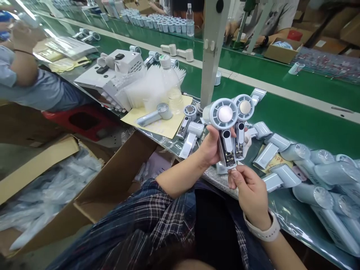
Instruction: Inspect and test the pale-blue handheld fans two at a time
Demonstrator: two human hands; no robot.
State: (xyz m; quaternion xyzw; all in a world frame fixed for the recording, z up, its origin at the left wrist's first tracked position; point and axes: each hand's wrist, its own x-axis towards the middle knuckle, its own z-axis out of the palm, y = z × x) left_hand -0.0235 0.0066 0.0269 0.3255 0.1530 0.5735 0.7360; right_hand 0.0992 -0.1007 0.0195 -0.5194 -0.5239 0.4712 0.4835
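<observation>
My left hand (211, 147) is closed around two pale blue handheld fans held side by side above the bench edge. The nearer handheld fan (225, 114) has a round slotted head with a silvery disc, and its handle is open, baring a circuit board. Just behind it, the second fan (244, 107) shows the same bared handle. My right hand (251, 193) pinches at the bottom end of the nearer handle; a small pale bit shows at the fingertips, too small to name. Several similar fans (277, 141) lie to the right, and another open fan (184, 126) lies left.
A steel post (212, 56) rises behind the fans. On the left are a plastic bottle (171, 84), a wrapped fan (156, 115) on yellow paper and a white box (112, 71). An open carton (112, 180) stands below. Co-workers sit around the green conveyor (309, 108).
</observation>
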